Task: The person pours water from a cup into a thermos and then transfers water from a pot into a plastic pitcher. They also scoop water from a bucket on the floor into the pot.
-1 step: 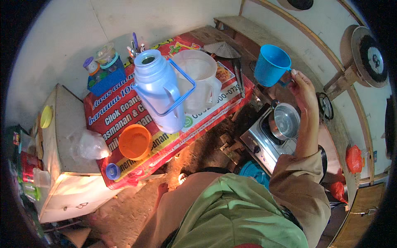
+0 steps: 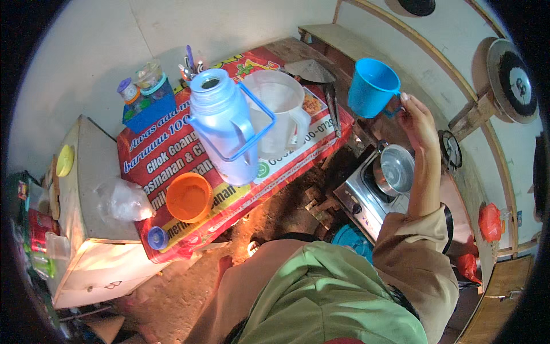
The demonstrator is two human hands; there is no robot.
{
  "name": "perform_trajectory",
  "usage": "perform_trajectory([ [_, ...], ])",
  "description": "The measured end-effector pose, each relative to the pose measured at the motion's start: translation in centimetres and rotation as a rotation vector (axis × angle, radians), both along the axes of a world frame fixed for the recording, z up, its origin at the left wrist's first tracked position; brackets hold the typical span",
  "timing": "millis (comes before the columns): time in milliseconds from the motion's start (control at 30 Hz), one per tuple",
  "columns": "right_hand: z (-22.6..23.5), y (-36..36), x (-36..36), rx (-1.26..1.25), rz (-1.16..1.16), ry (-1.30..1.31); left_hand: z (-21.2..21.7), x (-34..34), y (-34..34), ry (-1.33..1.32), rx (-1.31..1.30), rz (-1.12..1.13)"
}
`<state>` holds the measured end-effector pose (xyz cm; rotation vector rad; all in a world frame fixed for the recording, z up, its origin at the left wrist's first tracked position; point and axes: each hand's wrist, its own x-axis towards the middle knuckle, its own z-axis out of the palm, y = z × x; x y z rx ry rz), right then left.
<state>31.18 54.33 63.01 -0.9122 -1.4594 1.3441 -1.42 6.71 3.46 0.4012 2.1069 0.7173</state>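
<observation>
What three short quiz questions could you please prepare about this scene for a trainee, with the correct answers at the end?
1. Which of the person's hands holds the blue mug?
2. What colour is the bowl on the table: (a) green, (b) orange, (c) white?
3. Fill in the missing word: the metal pot sits on the ____.

Key: 1. The right hand. 2. b. 3. Stove.

"On the red table cover's (image 2: 209, 232) far left corner?"

"A blue basket (image 2: 150, 116) holding small jars (image 2: 127, 89)."

"Beside the table?"

"A pale cabinet (image 2: 109, 272), clear plastic bag (image 2: 121, 200) on top."

"By the right wall?"

"A red plastic bag (image 2: 490, 222)."
</observation>
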Motion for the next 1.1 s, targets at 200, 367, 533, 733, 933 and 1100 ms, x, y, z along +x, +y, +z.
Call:
perform_trajectory([
  [200,2.5,-0.3,-8.1,0.121,0.123,-0.042,-1.5,-0.3,-4.2,0.078,-0.022,0.007],
  [367,3.5,-1.3,-14.9,0.285,0.197,-0.136,-2.5,0.4,-6.4,0.104,-0.018,0.072],
  [533,3.9,-2.7,-19.1,0.4,0.224,-0.237,-2.9,0.6,-6.6,0.111,-0.008,0.111],
  [733,3.8,-3.5,-21.7,0.49,0.174,-0.354,-3.3,0.6,-6.9,0.125,-0.005,0.133],
  [933,4.3,-4.5,-21.7,0.564,0.133,-0.376,-4.0,0.5,-7.1,0.181,0.015,0.111],
  [1100,3.6,-4.1,-22.3,0.722,0.074,-0.417,-2.8,0.1,-6.8,0.046,-0.137,0.086],
])
